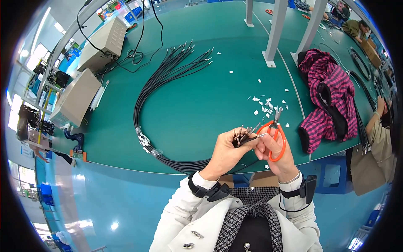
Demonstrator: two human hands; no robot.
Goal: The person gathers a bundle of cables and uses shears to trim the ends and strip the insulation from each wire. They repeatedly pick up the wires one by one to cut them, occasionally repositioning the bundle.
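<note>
A bundle of black cables (pixel 137 98) curves across the green table, its far ends fanned out with pale tips. Clear tape and white labels (pixel 145 143) wrap it at the near left. My left hand (pixel 228 150) is closed around the bundle's other end, and several stripped tips stick out above the fingers. My right hand (pixel 275 153) has orange-handled scissors (pixel 282 140) hooked on its fingers, blades pointing away from me. Its thumb and fingertips meet at the tip of one cable beside my left hand. White scraps (pixel 264 105) lie scattered just beyond the scissors.
A pink and black checked garment (pixel 327 96) lies on the table at right. Grey metal posts (pixel 275 35) stand behind it. Two beige metal boxes (pixel 75 98) with black cords are at the left. Another person (pixel 373 143) sits at the far right beside more cables.
</note>
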